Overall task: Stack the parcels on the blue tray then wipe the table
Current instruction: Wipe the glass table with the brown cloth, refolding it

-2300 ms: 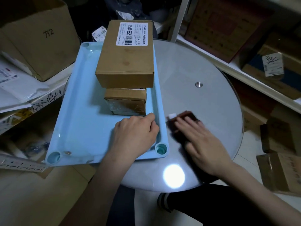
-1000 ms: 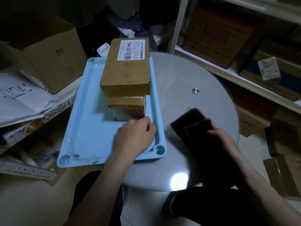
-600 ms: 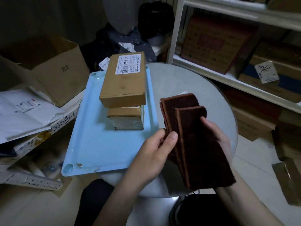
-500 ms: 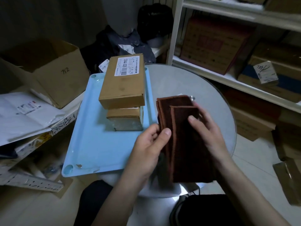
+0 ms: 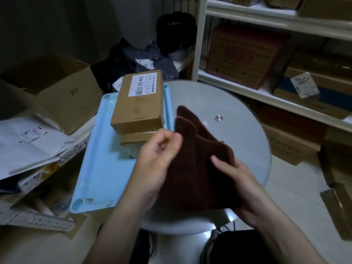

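A large brown parcel (image 5: pixel 140 103) with a white label rests on a smaller parcel (image 5: pixel 133 139) on the light blue tray (image 5: pixel 99 168), which lies on the left part of the round glass table (image 5: pixel 228 103). Above the table's near side, both hands hold a dark brown cloth (image 5: pixel 198 168). My left hand (image 5: pixel 158 159) pinches the cloth's left edge. My right hand (image 5: pixel 240 185) grips it from below on the right, thumb on top. The cloth hangs folded, clear of the glass.
An open cardboard box (image 5: pixel 51 90) and loose papers (image 5: pixel 28 143) lie to the left of the tray. White shelves (image 5: pixel 266 92) with boxes stand on the right. More boxes sit on the floor at right (image 5: pixel 339 197). A metal stud (image 5: pixel 219 118) marks the table's middle.
My right hand lifted the cloth off the table. My left hand left the tray and took hold of the cloth. Both hands now turn and refold it in the air.
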